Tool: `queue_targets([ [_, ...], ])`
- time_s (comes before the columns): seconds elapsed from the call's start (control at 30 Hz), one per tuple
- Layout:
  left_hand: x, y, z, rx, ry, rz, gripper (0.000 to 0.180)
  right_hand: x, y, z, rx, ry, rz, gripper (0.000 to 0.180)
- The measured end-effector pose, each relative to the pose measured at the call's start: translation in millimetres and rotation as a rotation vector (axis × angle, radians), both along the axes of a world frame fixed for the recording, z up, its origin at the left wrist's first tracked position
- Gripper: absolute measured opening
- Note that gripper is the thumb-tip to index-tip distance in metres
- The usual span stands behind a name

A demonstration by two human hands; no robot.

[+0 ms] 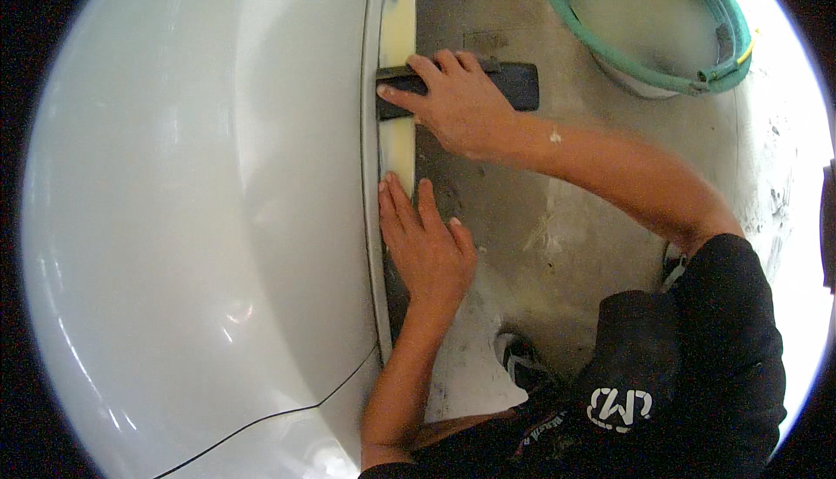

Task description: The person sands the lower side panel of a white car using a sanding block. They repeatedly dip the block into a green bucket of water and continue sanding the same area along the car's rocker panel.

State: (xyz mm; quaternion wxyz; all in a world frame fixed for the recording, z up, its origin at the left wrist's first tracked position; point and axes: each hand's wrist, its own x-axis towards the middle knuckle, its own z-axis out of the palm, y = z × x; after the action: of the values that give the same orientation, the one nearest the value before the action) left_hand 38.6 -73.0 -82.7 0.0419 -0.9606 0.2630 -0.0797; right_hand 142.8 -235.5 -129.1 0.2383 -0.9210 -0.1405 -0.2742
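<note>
My right hand (463,111) is closed over a long black sanding block (521,87), its fingers on top and the thumb along the near side. The block lies crosswise over a narrow strip of pale yellow body filler (400,26) at the edge of a white car panel (287,165). Its right end sticks out past the strip over the floor. Nearer to me, my left hand (425,248) is open, fingers stretched out, with its fingertips touching the lower end of the filler strip. The block's underside is hidden.
A green-rimmed bucket (582,33) of cloudy water stands at the far right, with a hose piece on its rim. Below the panel edge is stained concrete floor (522,218). A dark shoe (517,359) shows beside my dark shirt. A curved seam crosses the car's lower left.
</note>
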Motion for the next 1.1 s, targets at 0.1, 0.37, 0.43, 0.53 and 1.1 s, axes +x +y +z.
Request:
queue_targets([
  [0.1, -2.7, -1.2, 2.0, 0.036, 0.002, 0.018, 0.056, 12.3, -5.9, 6.0, 0.037, 0.025, -0.012, 0.053],
  [0.37, -0.2, -0.1, 3.5, 0.025, 0.003, 0.018, 0.055, 64.5, -25.4, 5.5, 0.062, 0.103, -0.133, 0.052],
  [0.43, -4.7, -3.9, -3.0, -0.03, 0.015, -0.009, 0.055, 94.8, -50.1, -8.9, -0.027, -0.1, -0.293, 0.051],
  [0.53, -7.0, 3.1, -1.7, -0.096, 0.028, 0.002, 0.056, 87.8, -47.0, -0.1, -0.028, -0.046, -0.273, 0.051],
  [1.1, -2.6, 3.0, 16.1, -0.329, -0.035, -0.006, 0.056, -40.7, 21.4, 4.0, -0.008, 0.071, 0.115, 0.047],
])
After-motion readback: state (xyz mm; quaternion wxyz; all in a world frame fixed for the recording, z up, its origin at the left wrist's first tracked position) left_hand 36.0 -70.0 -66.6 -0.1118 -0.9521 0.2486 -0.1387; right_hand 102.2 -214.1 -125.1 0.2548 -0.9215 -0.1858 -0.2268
